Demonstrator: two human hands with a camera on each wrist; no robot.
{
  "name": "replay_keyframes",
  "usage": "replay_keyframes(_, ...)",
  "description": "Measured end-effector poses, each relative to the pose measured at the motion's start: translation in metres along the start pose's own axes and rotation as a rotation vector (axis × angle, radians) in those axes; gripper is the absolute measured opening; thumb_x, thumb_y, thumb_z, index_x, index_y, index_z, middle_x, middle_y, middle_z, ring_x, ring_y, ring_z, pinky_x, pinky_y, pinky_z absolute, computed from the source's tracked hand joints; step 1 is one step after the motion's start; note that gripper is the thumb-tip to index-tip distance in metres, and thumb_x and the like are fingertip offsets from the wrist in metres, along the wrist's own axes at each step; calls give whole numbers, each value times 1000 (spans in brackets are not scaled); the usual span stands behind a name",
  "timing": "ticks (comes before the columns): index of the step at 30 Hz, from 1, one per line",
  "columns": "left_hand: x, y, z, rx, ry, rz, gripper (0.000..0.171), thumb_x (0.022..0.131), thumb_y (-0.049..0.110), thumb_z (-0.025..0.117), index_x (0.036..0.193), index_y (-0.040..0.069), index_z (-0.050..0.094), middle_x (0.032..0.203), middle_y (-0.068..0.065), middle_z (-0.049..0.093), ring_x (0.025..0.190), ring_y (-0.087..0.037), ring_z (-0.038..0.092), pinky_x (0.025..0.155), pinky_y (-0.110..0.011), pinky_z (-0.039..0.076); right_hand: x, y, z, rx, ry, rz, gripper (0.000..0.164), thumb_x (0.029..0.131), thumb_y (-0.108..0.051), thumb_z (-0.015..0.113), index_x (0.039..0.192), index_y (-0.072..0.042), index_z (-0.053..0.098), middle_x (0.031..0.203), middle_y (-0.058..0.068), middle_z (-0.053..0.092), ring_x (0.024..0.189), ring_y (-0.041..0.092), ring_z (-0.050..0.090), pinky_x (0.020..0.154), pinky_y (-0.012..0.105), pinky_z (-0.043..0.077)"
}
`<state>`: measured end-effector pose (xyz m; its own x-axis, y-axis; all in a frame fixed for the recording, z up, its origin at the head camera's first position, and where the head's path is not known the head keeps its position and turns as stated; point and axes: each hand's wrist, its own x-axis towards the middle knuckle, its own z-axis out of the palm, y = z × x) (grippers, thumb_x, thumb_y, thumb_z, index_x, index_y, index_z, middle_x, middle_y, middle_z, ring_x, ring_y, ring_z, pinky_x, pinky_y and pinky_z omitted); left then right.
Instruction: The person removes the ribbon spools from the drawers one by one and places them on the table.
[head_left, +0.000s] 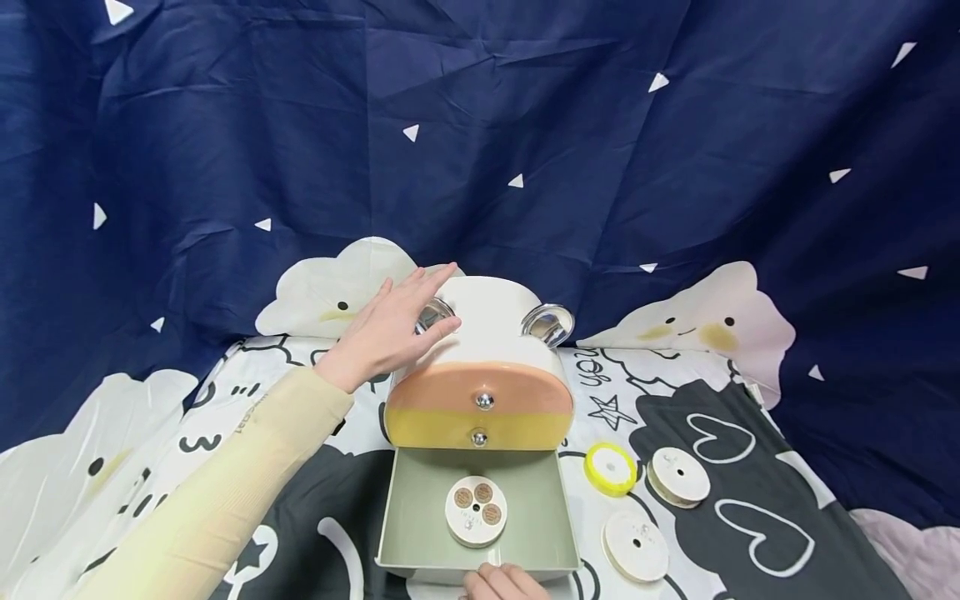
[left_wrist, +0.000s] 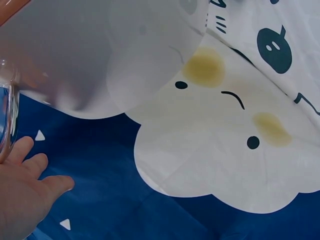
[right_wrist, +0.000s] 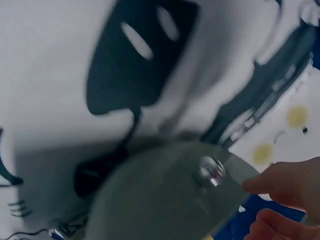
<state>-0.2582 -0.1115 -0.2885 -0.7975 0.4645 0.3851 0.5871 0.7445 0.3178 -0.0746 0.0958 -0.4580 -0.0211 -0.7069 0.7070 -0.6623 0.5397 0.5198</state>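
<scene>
My left hand (head_left: pixel 393 321), fingers spread, rests at the upper left of a white rounded cabinet (head_left: pixel 491 312), by one of its chrome ears. Low at the front, my right hand (head_left: pixel 504 583) is at the rim of the pulled-out green drawer (head_left: pixel 420 483). In the right wrist view a fingertip (right_wrist: pixel 252 186) overlaps the drawer front near that rim, apart from its round chrome knob (right_wrist: pixel 211 171). A white ribbon spool (head_left: pixel 476 511) with brown round marks lies in the drawer. Above it, the orange drawer (head_left: pixel 435 396) and yellow drawer (head_left: pixel 435 427) are closed.
Right of the cabinet lie a yellow-rimmed spool (head_left: pixel 610 469) and two white spools, one farther right (head_left: pixel 679 477) and one nearer (head_left: pixel 636 546). A patterned black-and-white cloth (head_left: pixel 735 467) covers the surface. Behind hangs a dark blue curtain (head_left: pixel 480 108) with white triangles.
</scene>
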Motion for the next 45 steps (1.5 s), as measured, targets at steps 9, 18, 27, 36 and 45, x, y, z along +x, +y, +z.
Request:
replay_keyframes(9,0,1,-1,3,-15,-6,67,93,54,45,151,31,21,156,8,30,147,-22,25,118,-58,14,28,31,-15,11,-127,24,30,95,-9,34,76,-19,54,83,-4,54,75,12,52,62,22,41)
replay_keyframes(18,-1,1,-1,2,-6,-3,66,93,54,46,151,32,21,155,8,30,146,-24,27,117,-58,16,64,56,-19,71,-350,1,19,66,-13,57,84,-18,57,91,-3,56,84,14,52,69,23,40)
replay_keyframes(27,-1,1,-1,8,-13,-11,66,93,55,45,151,33,20,156,8,30,146,-23,26,118,-58,16,78,70,-11,234,-675,133,36,58,-9,77,87,-20,60,86,-6,54,74,11,49,60,19,34)
replay_keyframes(36,-1,0,0,6,-20,-11,67,93,56,44,151,33,20,156,9,29,147,-22,25,118,-58,16,79,75,4,468,-958,299,45,61,-7,78,101,-23,65,84,-6,54,71,12,47,59,21,41)
replay_keyframes(45,-1,0,1,1,-10,-13,66,94,55,44,151,34,20,156,9,30,146,-23,26,118,-58,15,82,76,22,521,-1165,345,67,57,-15,85,118,-29,62,94,-4,55,77,13,47,57,25,43)
